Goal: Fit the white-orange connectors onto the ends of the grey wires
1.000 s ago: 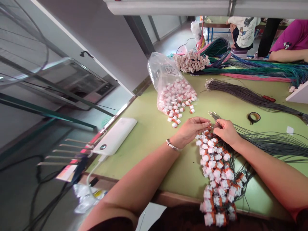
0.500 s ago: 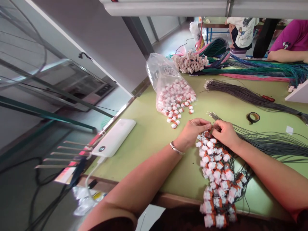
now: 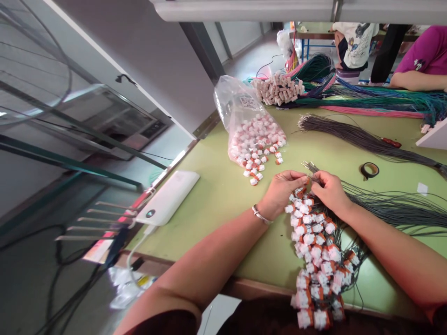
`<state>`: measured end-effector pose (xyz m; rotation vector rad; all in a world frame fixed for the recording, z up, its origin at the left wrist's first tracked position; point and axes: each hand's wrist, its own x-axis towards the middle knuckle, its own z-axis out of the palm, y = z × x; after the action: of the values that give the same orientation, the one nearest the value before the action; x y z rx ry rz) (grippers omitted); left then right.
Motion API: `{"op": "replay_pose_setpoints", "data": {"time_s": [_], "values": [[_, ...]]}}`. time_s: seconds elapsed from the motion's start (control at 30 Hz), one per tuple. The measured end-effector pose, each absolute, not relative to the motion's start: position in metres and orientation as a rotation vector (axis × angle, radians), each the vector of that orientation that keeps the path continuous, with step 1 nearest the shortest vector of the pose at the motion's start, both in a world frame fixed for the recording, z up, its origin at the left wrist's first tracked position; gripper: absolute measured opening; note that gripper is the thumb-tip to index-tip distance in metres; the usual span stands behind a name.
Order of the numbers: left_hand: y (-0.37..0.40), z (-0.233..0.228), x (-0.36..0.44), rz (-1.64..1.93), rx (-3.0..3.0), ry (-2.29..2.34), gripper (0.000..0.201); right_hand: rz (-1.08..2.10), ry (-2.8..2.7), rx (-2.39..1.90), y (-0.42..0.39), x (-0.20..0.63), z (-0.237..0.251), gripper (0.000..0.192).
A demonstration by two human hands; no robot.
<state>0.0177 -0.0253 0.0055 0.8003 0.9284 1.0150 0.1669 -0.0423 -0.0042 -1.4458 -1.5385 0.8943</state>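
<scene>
My left hand is closed in a pinch, its thumb and fingertips on a small white-and-orange connector, mostly covered by the fingers. Right beside it, my right hand pinches a thin dark wire near its end. Under both hands lies a long pile of white-and-orange connectors with dark wires attached, reaching down over the table's front edge. A bundle of loose dark wires runs off to the right beneath my right wrist, its bare tips showing just beyond the fingers.
A clear plastic bag spills loose connectors onto the green table. Farther back lie another dark wire bundle, black tape and coloured wires. A white power bank sits left. A co-worker's arm rests across the table.
My fingertips have come slightly apart at the pinch, with the right hand shifted a little to the right. The whole view has moved slightly; the pile stays in place.
</scene>
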Motion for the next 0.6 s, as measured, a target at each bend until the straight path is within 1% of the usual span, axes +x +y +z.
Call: {"op": "replay_pose_setpoints", "data": {"time_s": [0.13,0.27,0.37,0.43,0.47,0.53,0.6], "values": [[-0.025,0.005,0.021,0.991,0.837,0.956,0.031,0.94,-1.494,-1.463,-0.041,0.166,-0.005,0.012],[-0.025,0.005,0.018,0.957,0.993,1.005,0.025,1.026,-1.415,-1.421,-0.039,0.168,-0.002,0.011],[-0.026,0.01,0.011,0.792,1.366,0.988,0.016,1.087,-1.203,-1.389,-0.036,0.171,0.002,0.016],[-0.025,0.015,0.004,0.618,1.667,0.842,0.01,1.127,-1.061,-1.366,-0.035,0.171,0.004,0.021],[-0.022,0.017,0.001,0.59,1.784,0.784,0.009,1.15,-1.025,-1.357,-0.034,0.171,0.004,0.023],[-0.012,0.017,-0.007,0.733,1.945,0.855,0.013,1.19,-1.023,-1.345,-0.034,0.17,0.004,0.024],[0.003,0.012,-0.015,1.007,2.023,1.183,0.016,1.218,-1.047,-1.334,-0.035,0.169,0.003,0.024]]}}
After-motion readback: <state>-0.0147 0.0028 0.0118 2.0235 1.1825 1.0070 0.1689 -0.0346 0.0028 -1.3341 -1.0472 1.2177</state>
